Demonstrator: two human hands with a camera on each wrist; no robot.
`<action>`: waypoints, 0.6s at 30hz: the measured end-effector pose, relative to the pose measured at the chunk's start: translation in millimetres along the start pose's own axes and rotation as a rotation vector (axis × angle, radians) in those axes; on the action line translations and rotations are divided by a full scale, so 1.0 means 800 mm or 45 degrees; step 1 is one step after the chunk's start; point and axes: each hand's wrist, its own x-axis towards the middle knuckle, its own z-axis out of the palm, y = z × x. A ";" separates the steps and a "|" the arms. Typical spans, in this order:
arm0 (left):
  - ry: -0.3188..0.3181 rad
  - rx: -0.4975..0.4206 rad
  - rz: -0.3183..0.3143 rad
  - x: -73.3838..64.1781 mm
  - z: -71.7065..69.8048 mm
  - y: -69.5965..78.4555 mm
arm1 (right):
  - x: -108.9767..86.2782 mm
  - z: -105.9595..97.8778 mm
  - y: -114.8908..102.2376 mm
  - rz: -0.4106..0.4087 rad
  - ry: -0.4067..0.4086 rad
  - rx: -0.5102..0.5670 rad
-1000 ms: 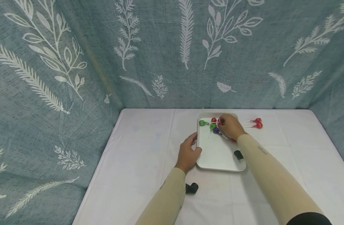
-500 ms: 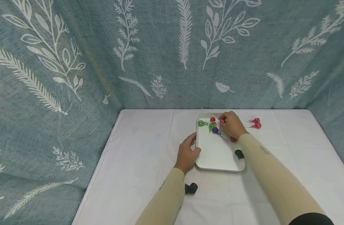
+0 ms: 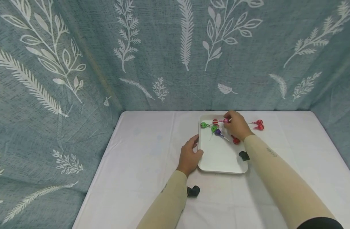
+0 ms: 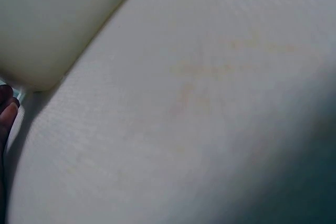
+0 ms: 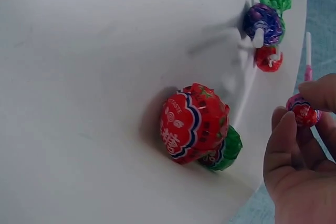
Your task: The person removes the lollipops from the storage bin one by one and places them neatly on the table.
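A white tray (image 3: 220,160) lies on the cloth-covered table. My left hand (image 3: 190,156) grips its left edge, thumb at the rim; in the left wrist view only some fingertips (image 4: 7,109) show beside the tray corner. Above the tray's far right part, my right hand (image 3: 237,125) pinches a pink-and-red wrapped lollipop (image 5: 303,113) by its head, stick pointing away from the palm. Inside the tray lie a purple lollipop (image 3: 218,132), green lollipops (image 3: 203,125) and a red lollipop (image 3: 215,121) at the far left. Another red lollipop (image 5: 191,124) partly covers a green lollipop (image 5: 226,150) nearer the right side.
Two red lollipops (image 3: 259,124) lie on the white tablecloth (image 3: 146,146) right of the tray. Black wrist-camera pieces (image 3: 193,191) stick out from both forearms. A blue-green leaf-patterned curtain (image 3: 163,47) hangs behind the table and along its sides.
My right hand has moved slightly up and away with the pinched lollipop, whose stick now points left. The red lollipop below that hand shows more. The left hand stays on the tray.
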 end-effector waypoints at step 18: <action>0.003 -0.013 0.015 0.004 0.005 -0.001 | -0.004 -0.037 0.009 -0.032 0.042 0.023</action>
